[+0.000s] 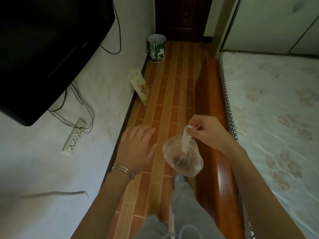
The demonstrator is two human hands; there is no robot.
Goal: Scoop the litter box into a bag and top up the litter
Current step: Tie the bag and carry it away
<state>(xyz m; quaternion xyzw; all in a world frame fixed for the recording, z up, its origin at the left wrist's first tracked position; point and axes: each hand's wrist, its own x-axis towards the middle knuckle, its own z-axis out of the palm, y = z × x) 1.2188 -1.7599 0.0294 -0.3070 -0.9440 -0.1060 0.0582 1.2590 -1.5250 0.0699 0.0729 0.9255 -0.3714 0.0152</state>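
Up at the twisted neck of the bag, the right hand's fingers [194,121] are doing a tight pinch, thumb and fingertips curled round the thin white twist of plastic, with the rest of the right hand [206,131] bent over above it. The clear plastic bag [183,157] hangs straight down from that pinch, puffed out round, with something dark sitting in the bottom. Can't really make out what the dark stuff is through the plastic.

The left hand [136,147] isn't holding anything. Its fingers [146,131] are straight and spread a bit, palm down, hovering just left of the bag without touching it. A few thin silver bangles [123,170] sit on that wrist.

Below the bag you can see grey trousers [184,204] and the toe of a light shoe [179,178] on the brick-pattern floor [165,100]. The bag dangles over that narrow strip of floor, close to the glossy wooden bed frame [212,94] on the right, which has a pale quilted mattress [276,109] on it.

Further along, a yellow and white pouch [140,87] leans against the white wall [103,83], and a green and white bucket [156,48] stands at the far end. A black TV [43,49] hangs on the wall, with cables running to a white power strip [73,137].
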